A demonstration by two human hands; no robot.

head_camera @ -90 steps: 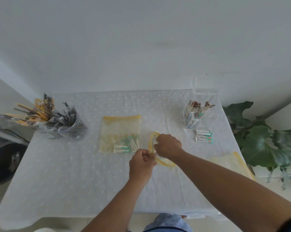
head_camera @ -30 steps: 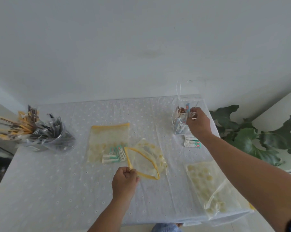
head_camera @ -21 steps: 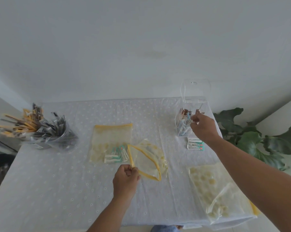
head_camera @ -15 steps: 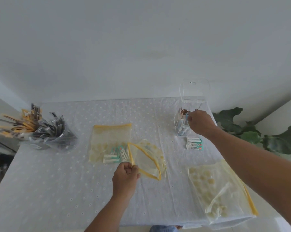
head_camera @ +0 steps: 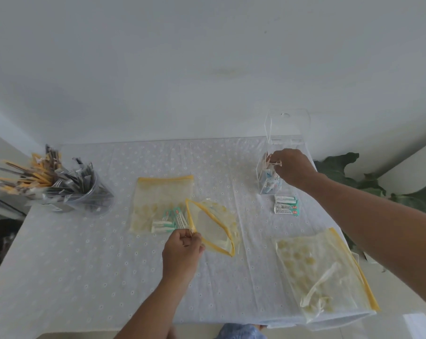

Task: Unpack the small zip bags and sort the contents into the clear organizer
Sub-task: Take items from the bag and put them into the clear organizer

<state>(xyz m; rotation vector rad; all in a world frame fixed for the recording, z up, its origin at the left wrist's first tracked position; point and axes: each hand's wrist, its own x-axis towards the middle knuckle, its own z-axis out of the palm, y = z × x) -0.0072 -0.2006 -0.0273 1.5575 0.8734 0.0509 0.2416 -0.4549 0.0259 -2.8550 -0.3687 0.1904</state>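
L hand [head_camera: 182, 245] pinches the yellow zip rim of the open zip bag [head_camera: 213, 227], mouth held wide, bag looks emptied, resting mid desk [head_camera: 84, 265]. R hand [head_camera: 292, 167] is over the clear organizer [head_camera: 268, 177] at far right; its grip is narrow, fingers curled at the top opening w/ something small and pale at the fingertips, can't tell exactly what. Organizer lid stands up behind it.

Other task stuff: second zip bag [head_camera: 161, 206] lies flat, still zipped, white-teal sachets [head_camera: 170, 220] inside near its lower right corner. Loose sachets [head_camera: 286, 207] sit just in front of the organizer. Third bag [head_camera: 322, 272] lies at the near right corner, hanging a bit past the edge.

Risks, imo: organizer is light and tall, a nudge from the R wrist could tip it or knock the lid down on the fingers. Item may land in the wrong compartment since the hand blocks the view. Corner bag could slide off if the forearm brushes it.
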